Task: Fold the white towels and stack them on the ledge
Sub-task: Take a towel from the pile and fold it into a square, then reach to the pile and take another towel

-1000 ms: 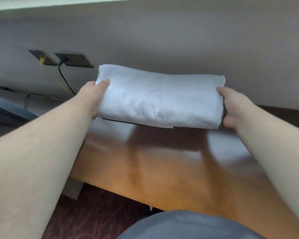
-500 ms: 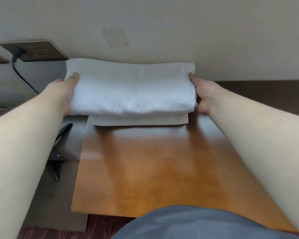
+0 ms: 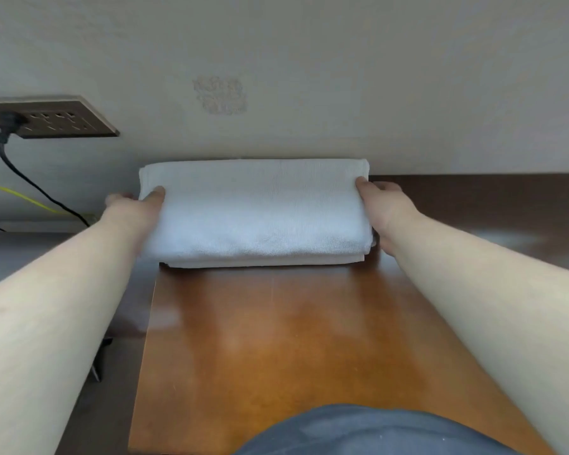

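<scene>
A folded white towel lies on top of a second folded white towel, of which only a thin front edge shows. The stack sits against the wall at the far end of the wooden ledge. My left hand grips the top towel's left end, thumb on top. At the right end my right hand grips the same towel, thumb on top and fingers down its side.
A dark wall socket plate with a black plug and cable is at the upper left, beside a yellow cable. A dark surface runs to the right of the ledge. A lower grey floor area lies left.
Both hands carried the folded towel forward and lowered it onto the towel lying by the wall. The view has shifted to the right, centring the stack.
</scene>
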